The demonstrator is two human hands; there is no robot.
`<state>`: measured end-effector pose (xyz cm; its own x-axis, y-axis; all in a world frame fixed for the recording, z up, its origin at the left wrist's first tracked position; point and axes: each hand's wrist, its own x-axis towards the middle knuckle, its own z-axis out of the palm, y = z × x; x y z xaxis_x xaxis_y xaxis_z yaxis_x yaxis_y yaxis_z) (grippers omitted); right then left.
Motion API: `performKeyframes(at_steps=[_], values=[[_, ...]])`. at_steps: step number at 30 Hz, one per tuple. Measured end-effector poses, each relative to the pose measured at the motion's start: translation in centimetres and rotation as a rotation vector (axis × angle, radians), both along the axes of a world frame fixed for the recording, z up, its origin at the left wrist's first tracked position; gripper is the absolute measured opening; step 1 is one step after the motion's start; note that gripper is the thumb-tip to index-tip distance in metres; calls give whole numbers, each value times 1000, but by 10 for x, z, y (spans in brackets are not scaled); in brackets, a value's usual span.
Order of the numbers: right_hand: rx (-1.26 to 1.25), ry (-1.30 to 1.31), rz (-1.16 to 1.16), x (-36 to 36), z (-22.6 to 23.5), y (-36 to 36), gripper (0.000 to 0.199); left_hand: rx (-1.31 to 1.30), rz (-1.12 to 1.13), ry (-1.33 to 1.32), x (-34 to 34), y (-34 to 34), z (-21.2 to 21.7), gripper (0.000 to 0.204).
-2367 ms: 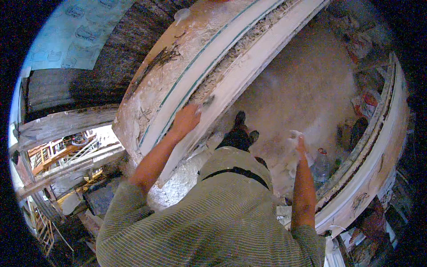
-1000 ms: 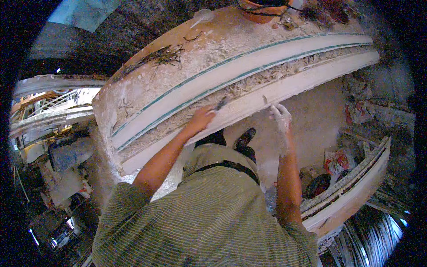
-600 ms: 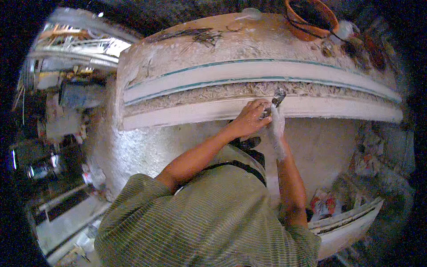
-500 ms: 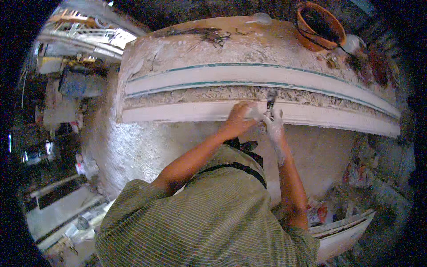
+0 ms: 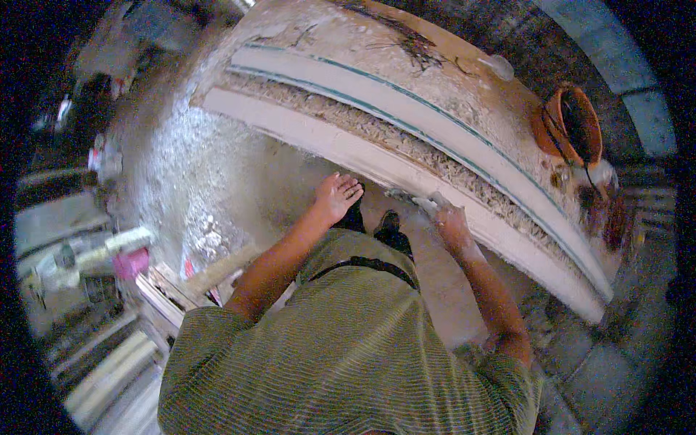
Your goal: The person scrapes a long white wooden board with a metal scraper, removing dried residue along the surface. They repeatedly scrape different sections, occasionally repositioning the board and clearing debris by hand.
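A long white plaster moulding (image 5: 348,148) with a rough fibrous band and thin green lines lies across a plaster-caked bench (image 5: 406,80). My left hand (image 5: 337,196) hangs just below the moulding's front edge, fingers spread, holding nothing. My right hand (image 5: 451,221) is closed around a small metal scraper (image 5: 407,197), whose blade points left along that front edge. Both forearms come up from my green striped shirt.
An orange bucket (image 5: 573,125) and small pots stand at the bench's right end. The floor (image 5: 196,188) is dusted with white plaster. Plaster strips and wooden laths (image 5: 167,290) lie at lower left, beside a pink object (image 5: 130,262).
Both hands met at the scraper on the moulding edge. Now my left hand has come away and spread its fingers, while my right hand keeps the scraper. The view has swung.
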<state>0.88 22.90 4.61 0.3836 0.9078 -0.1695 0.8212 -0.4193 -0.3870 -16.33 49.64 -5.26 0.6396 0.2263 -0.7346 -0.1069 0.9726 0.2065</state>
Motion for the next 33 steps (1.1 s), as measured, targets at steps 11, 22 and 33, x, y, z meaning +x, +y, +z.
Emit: performKeyframes(at_steps=[11, 22, 33], values=[[47, -47, 341, -17, -33, 165, 23, -50, 577, 71, 19, -29, -59, 43], [110, 575, -271, -2, -44, 48, 35, 25, 771, 158, 37, 12, -50, 39], [9, 18, 88, -50, -71, 290, 34, -65, 660, 102, 27, 133, -118, 27]])
